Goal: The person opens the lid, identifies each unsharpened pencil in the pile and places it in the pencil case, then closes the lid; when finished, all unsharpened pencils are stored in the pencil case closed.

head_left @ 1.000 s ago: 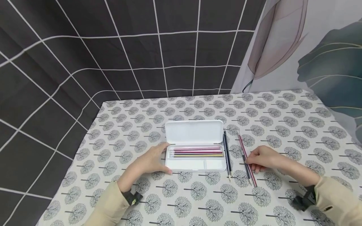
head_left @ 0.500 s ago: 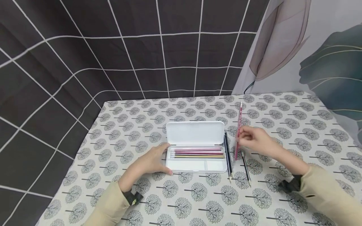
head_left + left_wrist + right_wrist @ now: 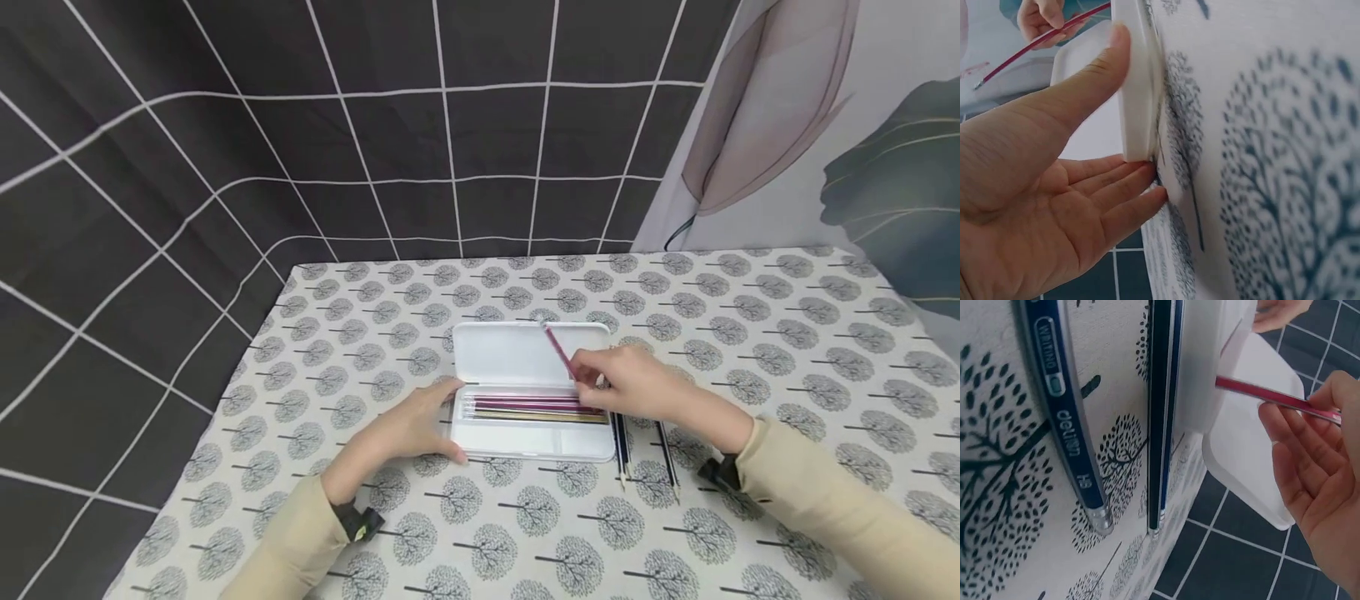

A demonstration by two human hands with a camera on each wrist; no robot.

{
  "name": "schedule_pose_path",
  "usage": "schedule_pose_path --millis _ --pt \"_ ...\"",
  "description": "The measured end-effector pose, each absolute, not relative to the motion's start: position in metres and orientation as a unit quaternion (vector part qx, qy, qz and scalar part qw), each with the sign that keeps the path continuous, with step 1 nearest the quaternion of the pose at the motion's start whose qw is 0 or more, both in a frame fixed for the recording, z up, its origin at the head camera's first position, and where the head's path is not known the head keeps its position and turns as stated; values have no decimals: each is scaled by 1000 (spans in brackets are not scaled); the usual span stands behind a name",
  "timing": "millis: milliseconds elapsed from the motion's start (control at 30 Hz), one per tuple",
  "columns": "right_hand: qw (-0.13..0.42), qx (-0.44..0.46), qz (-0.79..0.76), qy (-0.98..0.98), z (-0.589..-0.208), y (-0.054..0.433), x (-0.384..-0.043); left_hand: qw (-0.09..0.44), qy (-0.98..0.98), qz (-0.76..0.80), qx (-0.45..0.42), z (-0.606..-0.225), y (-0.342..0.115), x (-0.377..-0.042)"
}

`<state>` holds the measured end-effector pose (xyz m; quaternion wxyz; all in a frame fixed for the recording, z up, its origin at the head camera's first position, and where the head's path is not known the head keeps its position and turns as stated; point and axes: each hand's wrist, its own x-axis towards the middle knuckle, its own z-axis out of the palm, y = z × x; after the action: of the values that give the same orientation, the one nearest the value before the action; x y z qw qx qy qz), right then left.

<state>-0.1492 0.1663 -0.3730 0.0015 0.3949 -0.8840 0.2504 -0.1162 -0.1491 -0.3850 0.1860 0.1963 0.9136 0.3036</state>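
An open white pencil case point(image 3: 510, 440) lies on the cloth, its lid point(image 3: 495, 354) tipped back. Several pencils point(image 3: 525, 408), red, pink, yellow and dark, fill its back compartment. My left hand point(image 3: 411, 427) holds the case at its left end, thumb at the front edge and fingertips at the back corner. Over the case's right end, my right hand point(image 3: 626, 381) pinches a red pencil point(image 3: 557, 347) between thumb and fingers. That pencil slants, its eraser end up before the lid. In the right wrist view its other end point(image 3: 1235, 383) is right at the case's rim.
Two dark pencils point(image 3: 622, 454) lie close by the case's right side. Another dark pencil point(image 3: 667, 462) is farther right; the right wrist view shows its printed barrel point(image 3: 1067, 431). A tree-patterned cloth point(image 3: 450, 533) covers the table. Behind hangs a dark checked curtain point(image 3: 487, 142).
My right hand has picked up the red pencil from the cloth on the right, turned it and carried it left over the case. My left hand keeps its place on the case.
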Motion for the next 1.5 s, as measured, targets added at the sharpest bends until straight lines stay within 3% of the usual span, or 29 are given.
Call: schedule_pose_path --millis 400,833,1167,1400,1500 --pt "-10 444 192 -875 -388 151 -148 184 928 258 196 -376 -170 -127" --pt "-7 470 145 -871 -398 147 -143 77 931 280 223 -351 -159 -164" --pt "48 471 171 -864 -398 152 -139 31 930 285 229 -354 -148 -178" --pt "218 443 242 -835 -378 168 -154 19 920 318 229 -355 -143 -182" --pt "225 376 266 -858 -370 174 -165 6 910 343 233 -358 -141 -185"
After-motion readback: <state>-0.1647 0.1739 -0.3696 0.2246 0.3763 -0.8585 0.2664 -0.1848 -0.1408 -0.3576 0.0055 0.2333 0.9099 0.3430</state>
